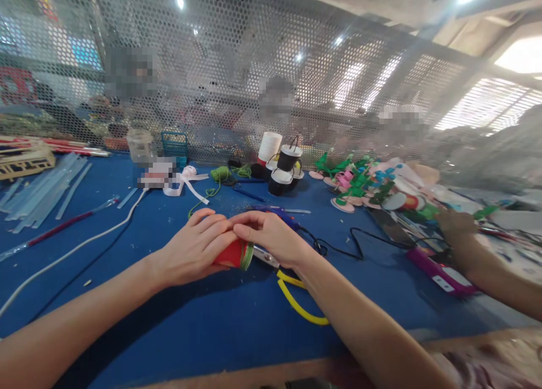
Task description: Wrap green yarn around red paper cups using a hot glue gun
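My left hand and my right hand meet over a small red cup-shaped piece with a green rim, held on its side just above the blue table. Both hands wrap around it, fingertips touching on top. Yellow-handled scissors lie under my right wrist. A blue glue gun lies just behind my right hand, its black cable running right.
Thread spools and paper cups stand at the back centre, with green cord and white ribbon nearby. Clear glue sticks lie far left. Finished green and pink craft pieces pile at right, where another person's hand reaches. Perforated mesh walls the back.
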A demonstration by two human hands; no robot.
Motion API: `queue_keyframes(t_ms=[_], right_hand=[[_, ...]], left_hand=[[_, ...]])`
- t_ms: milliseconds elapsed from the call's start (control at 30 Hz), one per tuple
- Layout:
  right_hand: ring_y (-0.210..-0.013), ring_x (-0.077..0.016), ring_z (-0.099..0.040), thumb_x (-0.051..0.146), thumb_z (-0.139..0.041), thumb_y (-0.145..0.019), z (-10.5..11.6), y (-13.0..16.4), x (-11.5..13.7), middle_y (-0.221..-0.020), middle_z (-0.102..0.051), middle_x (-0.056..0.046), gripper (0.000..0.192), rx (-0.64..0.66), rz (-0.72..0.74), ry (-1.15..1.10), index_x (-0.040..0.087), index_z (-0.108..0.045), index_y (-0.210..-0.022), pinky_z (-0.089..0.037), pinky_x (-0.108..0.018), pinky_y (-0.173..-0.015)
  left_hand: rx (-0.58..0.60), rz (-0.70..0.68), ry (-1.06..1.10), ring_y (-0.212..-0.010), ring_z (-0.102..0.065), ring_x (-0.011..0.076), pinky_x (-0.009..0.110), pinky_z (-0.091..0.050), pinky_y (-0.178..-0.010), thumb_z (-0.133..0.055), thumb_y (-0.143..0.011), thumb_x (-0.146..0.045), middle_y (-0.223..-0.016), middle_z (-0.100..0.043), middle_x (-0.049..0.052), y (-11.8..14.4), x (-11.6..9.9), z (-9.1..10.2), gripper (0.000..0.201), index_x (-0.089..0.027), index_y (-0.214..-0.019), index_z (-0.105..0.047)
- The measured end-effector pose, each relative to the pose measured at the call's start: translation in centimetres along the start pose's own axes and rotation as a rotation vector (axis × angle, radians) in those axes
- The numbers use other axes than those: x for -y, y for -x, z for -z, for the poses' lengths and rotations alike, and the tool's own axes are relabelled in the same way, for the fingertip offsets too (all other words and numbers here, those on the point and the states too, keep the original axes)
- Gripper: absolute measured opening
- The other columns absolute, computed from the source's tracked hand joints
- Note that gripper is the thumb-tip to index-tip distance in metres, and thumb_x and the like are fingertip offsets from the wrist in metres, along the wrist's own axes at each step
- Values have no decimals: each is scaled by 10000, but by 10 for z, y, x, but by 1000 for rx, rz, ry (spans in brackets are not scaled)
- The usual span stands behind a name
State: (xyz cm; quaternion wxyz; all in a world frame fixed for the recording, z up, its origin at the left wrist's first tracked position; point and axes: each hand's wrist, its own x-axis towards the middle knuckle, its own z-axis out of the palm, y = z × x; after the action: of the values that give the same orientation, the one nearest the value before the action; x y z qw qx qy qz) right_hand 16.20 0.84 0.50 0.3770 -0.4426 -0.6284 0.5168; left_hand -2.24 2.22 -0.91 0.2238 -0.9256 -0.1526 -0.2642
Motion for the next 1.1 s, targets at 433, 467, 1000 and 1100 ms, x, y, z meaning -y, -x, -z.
queue_keyframes(t_ms=[433,467,1000,1100], right_hand=[[-733,-124,-545,274,-599,-682,3,3,-6,-862,-614,-36,129,-77,23,108,162,-536,-669,-426,-283,-720],[-731,-127,-543,286,-586,-695,3,3,-6,-844,-613,-35,134,-95,27,117,162,-538,-681,-424,-285,-716],[-831,-187,-573,595,-361,-796,17,-3,-12,-806,-627,-52,502,-50,-2,280,155,-603,-790,-425,-318,-758],[-832,-184,-566,627,-396,-762,17,-5,-15,-872,-616,-76,515,-208,16,212,146,-562,-840,-445,-310,-708]], left_hand=[[51,104,154,-954,-547,252,427,-338,-873,-598,-732,-383,-1011,-605,132,2,0,-5,419,-133,-1033,-448],[56,110,154,-953,-545,256,427,-340,-870,-606,-724,-380,-1009,-603,134,2,0,-5,425,-131,-1030,-447],[74,161,163,-952,-551,241,404,-337,-865,-619,-711,-358,-997,-616,110,2,-1,-5,397,-166,-1021,-464],[66,198,165,-944,-559,241,406,-338,-862,-637,-691,-352,-996,-616,110,2,0,-5,412,-173,-1019,-464]])
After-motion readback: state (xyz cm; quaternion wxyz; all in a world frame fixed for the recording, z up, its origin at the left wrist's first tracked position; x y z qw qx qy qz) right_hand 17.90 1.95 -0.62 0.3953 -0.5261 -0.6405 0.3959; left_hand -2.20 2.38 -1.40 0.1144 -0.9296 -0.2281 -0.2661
